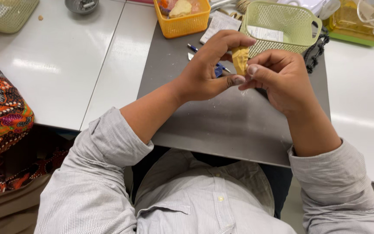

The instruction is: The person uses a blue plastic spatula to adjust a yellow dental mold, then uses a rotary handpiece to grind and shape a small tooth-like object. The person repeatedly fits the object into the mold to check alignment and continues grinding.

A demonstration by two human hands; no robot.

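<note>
A small yellowish wax-like piece [240,60] is held above the grey metal plate [221,125], just near of the green basket [282,26]. It is pinched by the left hand [208,71] — fingers closed round its top and side — while the right hand [280,80] is curled shut against its right edge. It looks light, stiff and probably brittle; a grip by the thicker body seems safest.

Lying centred on table [66,65]: metal sheet [221,125]. Hovering above sheet's far half: left hand [206,71] and right hand [280,80], pinching small block [240,60] between them. Sitting at sheet's far edge: basket with pieces [182,19] toward left, mesh basket [280,28] toward right. Lying on sheet before baskets, behind hands: pen [193,47]. Sitting well left of sheet, far corner: another basket [7,15].
</note>
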